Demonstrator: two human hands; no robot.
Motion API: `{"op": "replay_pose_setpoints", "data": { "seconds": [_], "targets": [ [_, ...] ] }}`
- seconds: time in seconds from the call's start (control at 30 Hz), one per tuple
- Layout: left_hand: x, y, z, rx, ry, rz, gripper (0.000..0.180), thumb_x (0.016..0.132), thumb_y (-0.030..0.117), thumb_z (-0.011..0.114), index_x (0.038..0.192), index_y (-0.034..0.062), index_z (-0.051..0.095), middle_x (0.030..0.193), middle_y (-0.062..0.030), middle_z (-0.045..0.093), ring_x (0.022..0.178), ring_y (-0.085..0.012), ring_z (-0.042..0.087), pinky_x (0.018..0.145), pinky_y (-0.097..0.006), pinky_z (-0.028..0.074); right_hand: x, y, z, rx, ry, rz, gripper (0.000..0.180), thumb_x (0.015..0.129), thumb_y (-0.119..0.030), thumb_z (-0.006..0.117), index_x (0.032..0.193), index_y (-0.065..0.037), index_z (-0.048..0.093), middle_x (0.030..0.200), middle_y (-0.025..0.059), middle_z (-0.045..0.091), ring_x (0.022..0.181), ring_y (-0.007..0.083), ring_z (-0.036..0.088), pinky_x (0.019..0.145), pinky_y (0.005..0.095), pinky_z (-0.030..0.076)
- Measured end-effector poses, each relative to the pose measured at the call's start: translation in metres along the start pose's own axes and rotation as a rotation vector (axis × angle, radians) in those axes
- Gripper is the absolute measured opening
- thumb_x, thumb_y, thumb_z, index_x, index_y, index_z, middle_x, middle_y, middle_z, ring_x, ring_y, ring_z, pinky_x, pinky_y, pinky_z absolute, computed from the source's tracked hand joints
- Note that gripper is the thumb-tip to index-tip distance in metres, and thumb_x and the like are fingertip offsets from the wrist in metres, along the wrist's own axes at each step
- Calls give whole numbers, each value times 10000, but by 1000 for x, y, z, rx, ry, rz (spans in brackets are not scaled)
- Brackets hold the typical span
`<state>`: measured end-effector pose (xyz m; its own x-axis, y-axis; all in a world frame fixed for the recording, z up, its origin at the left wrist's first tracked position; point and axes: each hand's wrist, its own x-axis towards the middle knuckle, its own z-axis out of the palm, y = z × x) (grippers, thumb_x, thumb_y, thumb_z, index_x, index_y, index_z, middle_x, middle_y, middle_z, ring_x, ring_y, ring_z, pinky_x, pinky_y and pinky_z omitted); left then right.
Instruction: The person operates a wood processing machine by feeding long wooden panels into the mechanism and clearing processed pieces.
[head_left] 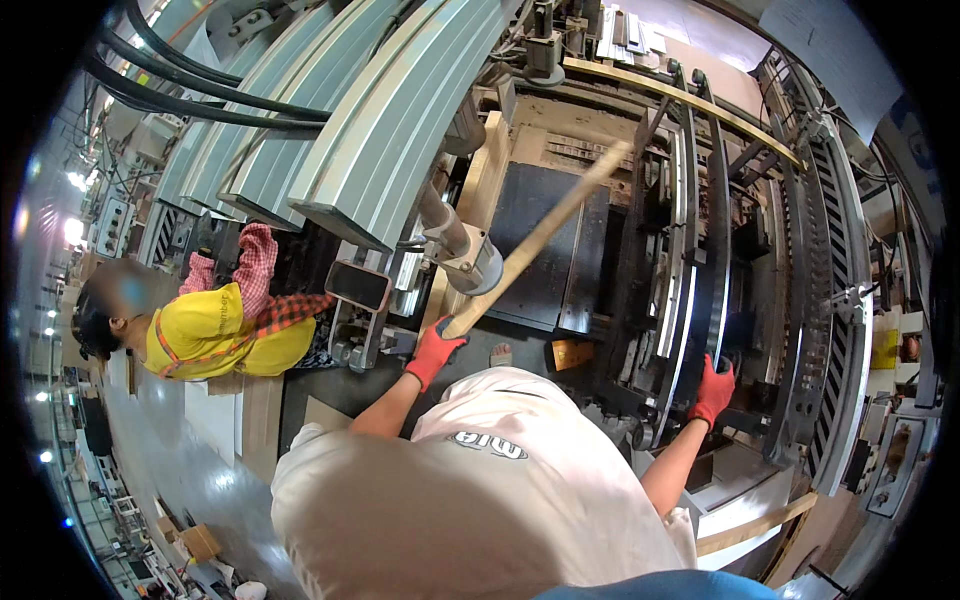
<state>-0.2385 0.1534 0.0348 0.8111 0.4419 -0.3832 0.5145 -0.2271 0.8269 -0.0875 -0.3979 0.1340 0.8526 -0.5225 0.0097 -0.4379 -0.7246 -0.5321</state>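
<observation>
My left hand (434,350), in a red glove, grips the near end of a long pale wooden strip (545,234) that slants up and to the right over the dark machine bed (535,245). My right hand (713,390), also in a red glove, holds onto a curved black and metal machine frame rail (712,290) at the right side of the machine. My white shirt fills the lower middle of the view and hides the floor below.
A person in a yellow vest and red checked sleeves (225,320) leans at the machine's left side. Long grey metal covers (350,110) and black hoses (190,85) run across the upper left. A metal roller cylinder (465,250) sits near the strip. Wooden boards (755,525) lie at the lower right.
</observation>
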Motion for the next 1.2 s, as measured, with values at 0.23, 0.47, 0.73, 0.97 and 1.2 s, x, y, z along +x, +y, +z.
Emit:
{"op": "replay_pose_setpoints", "data": {
  "seconds": [0.23,0.47,0.73,0.97,1.2],
  "targets": [
    [39,34,15,292,289,4,604,709,371,732,1216,83,575,1127,-160,640,1044,-300,616,864,-380,489,-3,-3,-2,0,12,-15,425,758,-402,714,1026,-77,657,969,139,684,900,321,644,759,404,486],
    [80,34,28,246,517,33,484,740,412,690,1132,139,612,1104,-147,645,1021,-337,608,839,-427,485,-2,2,1,-8,28,20,415,769,-402,702,1017,-70,664,981,140,681,927,328,633,782,407,480],
    [103,-14,25,357,564,-73,568,704,419,706,1190,159,569,1164,-170,604,1074,-346,573,887,-427,468,-3,-3,0,-31,21,15,415,777,-409,692,1017,-72,669,977,143,681,932,334,630,786,409,477],
    [106,-18,27,873,605,-283,713,690,387,702,1314,156,443,1311,-143,493,1159,-330,515,958,-505,399,1,-1,3,-2,6,3,437,770,-423,698,1007,-56,670,961,160,681,915,336,635,778,407,478],
    [124,-54,15,606,325,-395,485,758,331,607,1159,72,521,1170,-177,599,1064,-337,594,875,-461,471,7,4,6,-26,-13,5,464,761,-444,699,1015,-57,664,960,169,676,911,346,632,776,412,477]
  ]
}}
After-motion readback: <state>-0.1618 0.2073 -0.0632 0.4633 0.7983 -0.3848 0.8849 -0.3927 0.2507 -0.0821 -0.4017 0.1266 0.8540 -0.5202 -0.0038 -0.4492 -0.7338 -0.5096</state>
